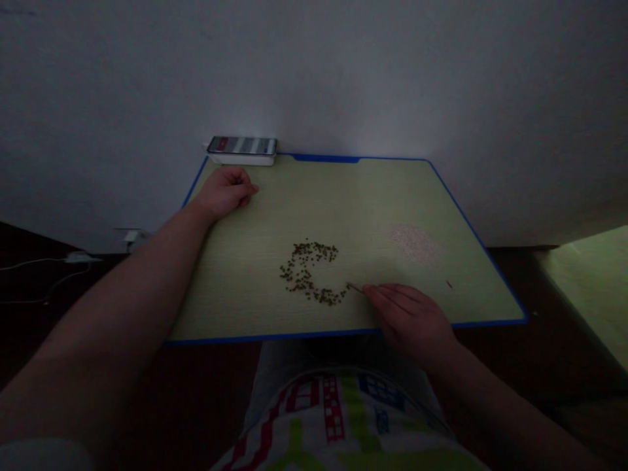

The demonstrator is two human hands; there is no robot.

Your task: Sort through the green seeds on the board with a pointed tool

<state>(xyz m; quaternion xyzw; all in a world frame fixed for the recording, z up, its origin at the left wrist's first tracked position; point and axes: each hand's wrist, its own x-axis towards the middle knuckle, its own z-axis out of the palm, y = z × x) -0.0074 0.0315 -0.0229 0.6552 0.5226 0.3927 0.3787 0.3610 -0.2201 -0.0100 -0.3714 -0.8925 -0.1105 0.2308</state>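
Through the head view I saw my right hand (409, 317) pinching a thin stick (356, 288), its tip at the lower right end of a scattered curve of dark seeds (305, 281) on the counter (343, 203); pale grains (416, 244) lay beyond that hand. My left hand (228, 191) rested loosely curled, fingers drawn in narrow, just in front of the phone (243, 145)
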